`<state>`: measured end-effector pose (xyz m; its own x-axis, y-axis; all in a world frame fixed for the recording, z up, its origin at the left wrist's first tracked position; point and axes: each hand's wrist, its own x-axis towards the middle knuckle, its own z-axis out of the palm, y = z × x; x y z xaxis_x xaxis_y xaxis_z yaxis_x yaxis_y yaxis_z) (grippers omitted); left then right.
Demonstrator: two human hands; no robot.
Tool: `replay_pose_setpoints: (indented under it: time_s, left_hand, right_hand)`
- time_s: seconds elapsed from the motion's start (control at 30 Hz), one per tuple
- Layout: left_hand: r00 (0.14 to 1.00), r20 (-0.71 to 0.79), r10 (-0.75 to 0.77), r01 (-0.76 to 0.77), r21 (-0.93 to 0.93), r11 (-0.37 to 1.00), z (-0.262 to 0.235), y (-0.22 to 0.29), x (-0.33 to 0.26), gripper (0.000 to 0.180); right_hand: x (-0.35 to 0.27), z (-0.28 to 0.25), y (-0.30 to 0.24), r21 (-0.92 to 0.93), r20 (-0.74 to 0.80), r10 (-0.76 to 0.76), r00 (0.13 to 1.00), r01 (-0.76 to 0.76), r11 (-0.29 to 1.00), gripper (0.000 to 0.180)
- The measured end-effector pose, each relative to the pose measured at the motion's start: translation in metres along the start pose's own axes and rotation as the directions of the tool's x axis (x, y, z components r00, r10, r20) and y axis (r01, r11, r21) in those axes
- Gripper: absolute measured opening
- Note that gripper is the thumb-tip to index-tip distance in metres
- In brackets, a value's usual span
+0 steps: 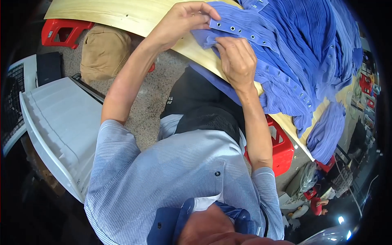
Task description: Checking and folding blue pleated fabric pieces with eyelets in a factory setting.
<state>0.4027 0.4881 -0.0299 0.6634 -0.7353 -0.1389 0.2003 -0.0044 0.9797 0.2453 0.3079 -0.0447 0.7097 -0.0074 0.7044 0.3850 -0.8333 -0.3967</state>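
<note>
My left hand (185, 22) pinches the corner of a blue-violet pleated garment (249, 20) between thumb and fingers, over the table's near edge. A flat band with a row of metal eyelets (232, 28) runs rightward from that corner. Just below the band, my right hand (239, 61) is closed, with thumb and forefinger on a thin, loose edge of the same cloth (210, 41). My fingers hide part of that edge. More pleated blue garments (302, 45) lie heaped to the right, some with eyelet bands too.
The pale wooden table (98, 12) spans the top. A bundled blue garment (326, 132) hangs at its right edge. Red stools (281, 151) stand partly beneath. A tan cloth-covered seat (104, 53) and a grey-white plastic panel (65, 122) are at left. Another person (317, 205) appears far right.
</note>
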Motion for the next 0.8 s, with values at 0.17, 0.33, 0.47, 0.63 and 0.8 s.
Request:
replay_pose_setpoints:
  time_s: [0.17,0.33,0.47,0.63,0.8]
  left_hand:
    - [0.989,0.005,0.149,-0.149,0.089,0.985,0.009,-0.005,-0.012,0.030]
    - [0.903,-0.076,0.423,-0.351,0.434,0.829,0.026,-0.007,-0.018,0.026]
    - [0.930,0.002,0.368,-0.339,0.395,0.854,0.024,-0.005,-0.021,0.020]
    - [0.961,0.086,0.264,-0.277,0.307,0.910,0.024,-0.013,-0.023,0.019]
    - [0.938,0.128,0.324,-0.348,0.378,0.858,0.024,-0.018,-0.024,0.021]
  right_hand:
    - [0.000,-0.001,0.001,0.014,-0.048,0.045,0.998,-0.044,0.999,0.026]
    - [-0.001,-0.002,-0.003,-0.015,-0.044,-0.013,0.999,0.012,1.000,0.026]
    - [-0.002,-0.002,-0.003,-0.010,-0.056,-0.001,0.998,0.001,1.000,0.026]
    - [0.000,-0.003,-0.002,0.059,-0.040,0.045,0.998,-0.043,0.997,0.022]
    - [0.004,-0.008,-0.006,0.165,-0.055,0.265,0.963,-0.253,0.953,0.011]
